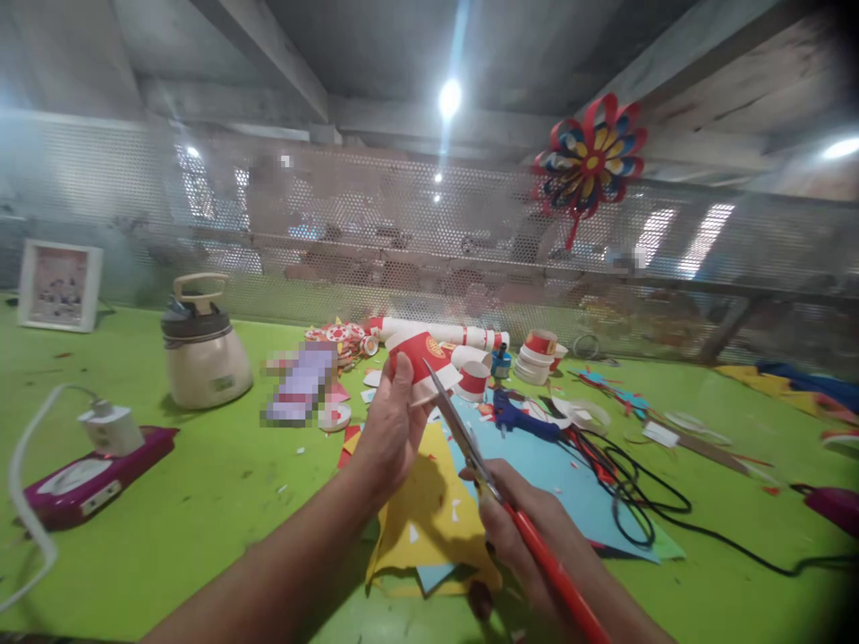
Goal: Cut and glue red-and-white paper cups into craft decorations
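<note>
- Two things are in our grip: a red-and-white paper cup in the left hand and red-handled scissors in the right hand.
- Our left hand is clamped on the cup, thumb across its outer wall, and holds it tilted above the middle of the green tabletop.
- Our right hand is wrapped around the scissors' handles, and the metal end points up and away from us, overlapping the cup in our view — whether it has bitten into the paper we cannot quite tell.
- Below our hands we see a crumpled yellow sheet with small white scraps on it, and to its right a light-blue sheet.
- Beyond the light-blue sheet's near part lies a blue glue gun; a black cord loops to the right.
- Farther back we have a long white tube with red bands, and a short stack of cups near its right end.
- On our left stand a cream bottle with a handle and a picture frame; nearer us is a purple power strip — a white adapter is plugged into it.
- A many-petalled paper flower shows against the mesh screen.
</note>
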Tool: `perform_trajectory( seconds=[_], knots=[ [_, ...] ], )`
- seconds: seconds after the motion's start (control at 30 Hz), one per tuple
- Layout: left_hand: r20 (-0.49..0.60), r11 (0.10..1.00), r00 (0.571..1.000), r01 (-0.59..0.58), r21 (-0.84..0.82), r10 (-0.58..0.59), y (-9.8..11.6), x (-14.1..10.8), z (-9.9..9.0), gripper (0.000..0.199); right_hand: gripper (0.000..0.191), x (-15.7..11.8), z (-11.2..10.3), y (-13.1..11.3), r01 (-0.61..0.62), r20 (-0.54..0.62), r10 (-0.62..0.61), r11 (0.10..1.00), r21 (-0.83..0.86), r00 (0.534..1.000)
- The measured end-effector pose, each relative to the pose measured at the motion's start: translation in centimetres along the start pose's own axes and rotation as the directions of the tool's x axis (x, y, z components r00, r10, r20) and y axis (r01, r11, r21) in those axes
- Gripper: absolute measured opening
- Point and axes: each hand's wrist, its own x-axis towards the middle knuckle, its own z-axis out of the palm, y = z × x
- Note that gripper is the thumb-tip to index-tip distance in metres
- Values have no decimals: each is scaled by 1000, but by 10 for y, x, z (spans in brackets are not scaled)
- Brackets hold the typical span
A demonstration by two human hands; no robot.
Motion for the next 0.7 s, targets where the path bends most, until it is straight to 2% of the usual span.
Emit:
perform_trajectory(
  seconds=[0.27, 0.5, 0.7],
  knots=[
    [20, 999, 1000, 8, 45, -9, 0, -1, 2, 43, 43, 0, -3, 4, 6, 3, -6, 997, -74, 1000],
    [-29, 999, 999, -15, 45, 16, -2, -3, 2, 40, 43, -1, -2, 3, 38, 3, -38, 997, -63, 999],
    [-14, 999, 1000, -2, 53, 3, -3, -3, 1, 39, 42, 0, -1, 4, 34, -4, -35, 998, -50, 999]
  ],
)
